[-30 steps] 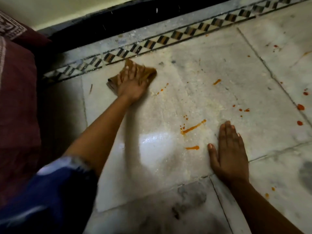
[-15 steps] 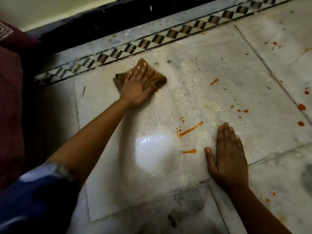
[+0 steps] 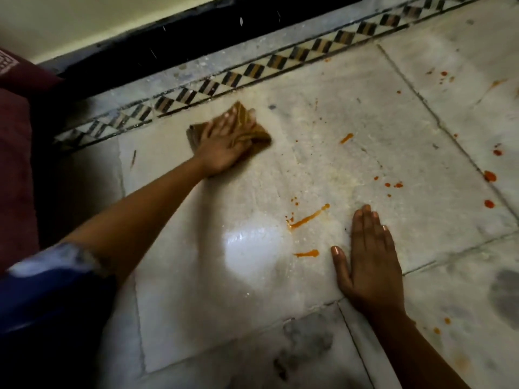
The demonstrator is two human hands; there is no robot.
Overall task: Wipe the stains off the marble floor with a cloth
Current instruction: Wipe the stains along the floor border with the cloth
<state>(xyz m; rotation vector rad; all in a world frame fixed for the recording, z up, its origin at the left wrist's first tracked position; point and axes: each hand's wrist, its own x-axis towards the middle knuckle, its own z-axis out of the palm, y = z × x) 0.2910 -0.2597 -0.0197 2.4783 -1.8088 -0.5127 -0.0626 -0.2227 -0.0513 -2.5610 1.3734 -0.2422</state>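
We press our left hand down on the cloth, a crumpled brown rag lying on the floor at the far left of the big pale slab, just beside the checkered border. The fingers lie spread over the cloth with their tips blurred; the thumb side seems to bunch a fold, but we cannot tell whether this grip is flat and relaxed or clenched on the fabric. Our right hand rests flat on the floor near the slab's near edge, fingers straight and together, thumb out to the left, holding nothing. The stains are orange: a long streak with small dots just left of the right fingertips, a short smear below it beside the thumb, a dash farther up the slab to the right of the cloth, and a scatter of drops toward the right. Redder spots sit on the next slab across the joint, well apart from the cloth. A bright glare lies on the marble between our arms. A blue sleeve covers the left upper arm, and dark red fabric fills the left edge.
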